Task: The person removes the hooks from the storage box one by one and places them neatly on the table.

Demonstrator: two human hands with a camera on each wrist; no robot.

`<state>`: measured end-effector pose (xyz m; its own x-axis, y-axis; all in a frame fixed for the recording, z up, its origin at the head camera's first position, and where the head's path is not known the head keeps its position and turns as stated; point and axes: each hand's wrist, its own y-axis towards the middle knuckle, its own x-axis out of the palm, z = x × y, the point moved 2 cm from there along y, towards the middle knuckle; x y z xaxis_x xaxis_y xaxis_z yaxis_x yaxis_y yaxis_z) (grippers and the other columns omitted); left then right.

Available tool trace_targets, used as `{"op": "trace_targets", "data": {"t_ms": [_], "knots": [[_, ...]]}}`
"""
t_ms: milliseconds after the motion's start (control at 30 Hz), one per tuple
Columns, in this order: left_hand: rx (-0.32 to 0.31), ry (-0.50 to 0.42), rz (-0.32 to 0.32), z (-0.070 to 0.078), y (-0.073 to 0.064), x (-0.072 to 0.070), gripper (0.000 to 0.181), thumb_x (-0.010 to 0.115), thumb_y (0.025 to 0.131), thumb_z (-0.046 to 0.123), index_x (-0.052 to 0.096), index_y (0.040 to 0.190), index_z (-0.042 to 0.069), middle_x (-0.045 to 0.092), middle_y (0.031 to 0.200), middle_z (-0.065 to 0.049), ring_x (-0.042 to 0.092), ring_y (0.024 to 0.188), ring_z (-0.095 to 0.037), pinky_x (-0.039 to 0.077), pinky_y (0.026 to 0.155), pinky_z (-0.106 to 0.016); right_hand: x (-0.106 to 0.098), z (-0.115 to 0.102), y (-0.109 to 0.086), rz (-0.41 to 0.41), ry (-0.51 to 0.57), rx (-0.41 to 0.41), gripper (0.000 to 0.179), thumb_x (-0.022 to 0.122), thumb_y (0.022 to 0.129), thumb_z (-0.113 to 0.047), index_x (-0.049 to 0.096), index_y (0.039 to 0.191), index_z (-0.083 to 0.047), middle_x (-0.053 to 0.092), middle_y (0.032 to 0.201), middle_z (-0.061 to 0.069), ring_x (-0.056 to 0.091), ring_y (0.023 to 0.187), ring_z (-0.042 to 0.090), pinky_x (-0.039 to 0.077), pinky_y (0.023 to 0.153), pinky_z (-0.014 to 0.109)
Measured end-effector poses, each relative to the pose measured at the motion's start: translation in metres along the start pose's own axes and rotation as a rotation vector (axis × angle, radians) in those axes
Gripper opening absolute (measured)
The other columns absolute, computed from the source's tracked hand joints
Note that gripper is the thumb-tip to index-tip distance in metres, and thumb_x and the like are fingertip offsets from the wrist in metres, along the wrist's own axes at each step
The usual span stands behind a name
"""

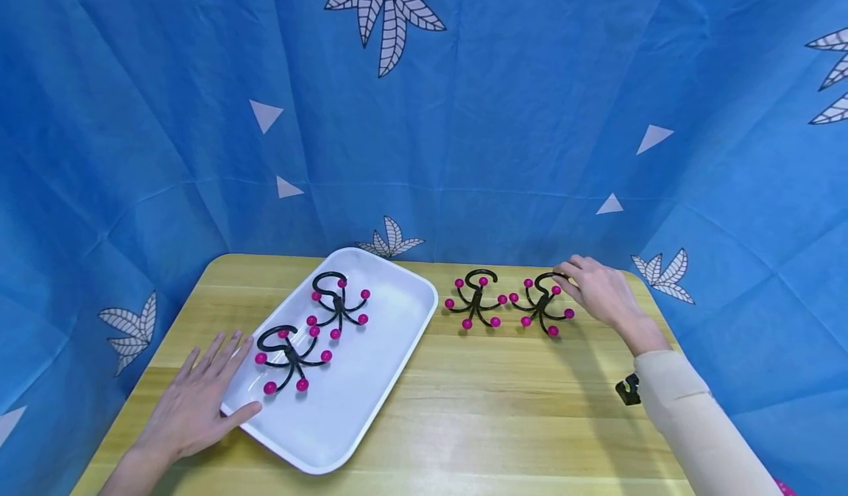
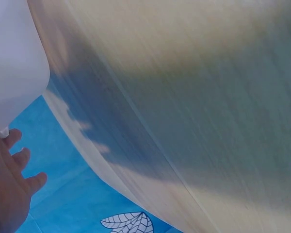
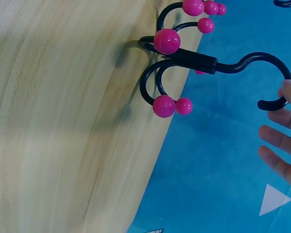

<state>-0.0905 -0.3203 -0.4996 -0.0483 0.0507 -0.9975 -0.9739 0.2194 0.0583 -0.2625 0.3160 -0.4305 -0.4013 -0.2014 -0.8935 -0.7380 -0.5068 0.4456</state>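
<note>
At the far right of the pale wood-grained surface (image 1: pixel 503 408), the right hand (image 1: pixel 599 293) pinches the curl at the top of a black hook rack with bright pink ball tips (image 1: pixel 544 302) between thumb and forefinger, its other fingers extended. The rack is upright, its curved arms fanning out below the stem; whether its base touches the surface is hard to tell. Just beside it, toward the middle, stands a second black rack with pink ball tips (image 1: pixel 476 301), its curl free.

On the left part of the surface lies a shallow white rectangular tray with rounded corners (image 1: pixel 371 378), set at a slant. Two more such racks stand inside it close together: a farther black-and-pink rack (image 1: pixel 338 307) and a nearer black-and-pink rack (image 1: pixel 291 354). The left hand (image 1: pixel 199 408) is spread flat along the tray's left side, fingers straight, thumb reaching to the rim.

Near the cream sleeve (image 1: pixel 695 415) of the right arm is a small black notched piece (image 1: pixel 628 390). Blue cloth printed with white leaves and triangles (image 1: pixel 530 76) hangs behind the surface.
</note>
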Motion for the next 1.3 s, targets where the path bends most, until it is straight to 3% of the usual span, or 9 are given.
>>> {"op": "trace_targets", "data": {"t_ms": [133,200,300,400,467,633,800,967,1300], "knots": [[-0.003,0.007,-0.003,0.0,0.0,0.0,0.11,0.061,0.091,0.074,0.018,0.17,0.01,0.029,0.173,-0.023,0.023,0.162,-0.046,-0.034,0.122,-0.026,0.0,0.001,0.0,-0.003,-0.001,0.005,0.016,0.078,0.094,-0.018,0.079,0.107,-0.01,0.074,0.093,0.009,0.07,0.077,0.028,0.052,0.049,0.038],[-0.005,0.008,-0.006,0.0,0.0,0.0,0.11,0.061,0.091,0.074,0.018,0.17,0.01,0.029,0.173,-0.023,0.023,0.162,-0.046,-0.034,0.121,-0.024,-0.001,0.001,0.0,-0.006,-0.002,0.005,0.015,0.077,0.094,-0.018,0.079,0.107,-0.01,0.074,0.093,0.009,0.07,0.077,0.028,0.052,0.049,0.037],[-0.008,0.003,-0.013,0.001,0.0,0.0,0.11,0.061,0.091,0.074,0.017,0.17,0.011,0.028,0.173,-0.024,0.022,0.162,-0.045,-0.034,0.123,-0.027,0.0,0.002,0.0,-0.012,-0.006,0.004,0.015,0.077,0.095,-0.018,0.079,0.107,-0.01,0.075,0.094,0.009,0.07,0.078,0.028,0.052,0.049,0.037],[-0.004,0.0,-0.007,0.001,0.001,0.0,0.109,0.061,0.092,0.073,0.017,0.17,0.011,0.028,0.173,-0.024,0.022,0.162,-0.045,-0.026,0.132,-0.04,-0.002,0.003,0.0,-0.032,-0.017,0.014,0.018,0.077,0.095,-0.021,0.079,0.109,-0.011,0.075,0.095,0.009,0.07,0.079,0.028,0.051,0.049,0.035],[-0.001,-0.004,-0.003,0.001,0.001,0.0,0.109,0.062,0.092,0.073,0.018,0.17,0.011,0.028,0.173,-0.024,0.022,0.162,-0.046,-0.024,0.133,-0.042,-0.003,0.003,-0.001,-0.057,-0.023,0.027,0.022,0.077,0.095,-0.024,0.078,0.113,-0.011,0.076,0.098,0.009,0.071,0.083,0.029,0.05,0.049,0.034],[0.004,0.001,0.007,0.001,0.0,0.001,0.109,0.062,0.091,0.073,0.02,0.17,0.01,0.028,0.173,-0.023,0.023,0.162,-0.045,-0.032,0.125,-0.029,-0.007,0.0,-0.001,-0.129,-0.027,0.07,0.035,0.075,0.097,-0.033,0.074,0.125,-0.012,0.077,0.112,0.012,0.073,0.098,0.034,0.056,0.056,0.038],[0.012,0.011,0.025,0.0,-0.001,0.001,0.109,0.063,0.091,0.072,0.02,0.169,0.01,0.03,0.173,-0.023,0.021,0.163,-0.044,-0.033,0.123,-0.025,-0.012,-0.011,0.005,-0.165,-0.022,0.093,0.042,0.071,0.1,-0.038,0.07,0.133,-0.012,0.075,0.124,0.014,0.071,0.111,0.036,0.063,0.077,0.05],[0.003,0.015,0.018,-0.001,-0.003,0.002,0.109,0.063,0.091,0.073,0.021,0.169,0.01,0.031,0.171,-0.024,0.021,0.163,-0.044,-0.034,0.121,-0.024,-0.017,-0.025,0.017,-0.146,-0.011,0.106,0.048,0.069,0.101,-0.043,0.068,0.137,-0.012,0.073,0.13,0.014,0.069,0.117,0.038,0.061,0.093,0.056],[-0.006,0.008,-0.006,0.002,-0.001,0.0,0.109,0.062,0.09,0.073,0.023,0.169,0.008,0.03,0.172,-0.025,0.024,0.161,-0.046,-0.035,0.12,-0.025,-0.024,-0.063,0.041,-0.065,0.022,0.074,0.053,0.069,0.098,-0.049,0.067,0.14,-0.017,0.073,0.131,0.011,0.069,0.113,0.036,0.062,0.087,0.052]]}}
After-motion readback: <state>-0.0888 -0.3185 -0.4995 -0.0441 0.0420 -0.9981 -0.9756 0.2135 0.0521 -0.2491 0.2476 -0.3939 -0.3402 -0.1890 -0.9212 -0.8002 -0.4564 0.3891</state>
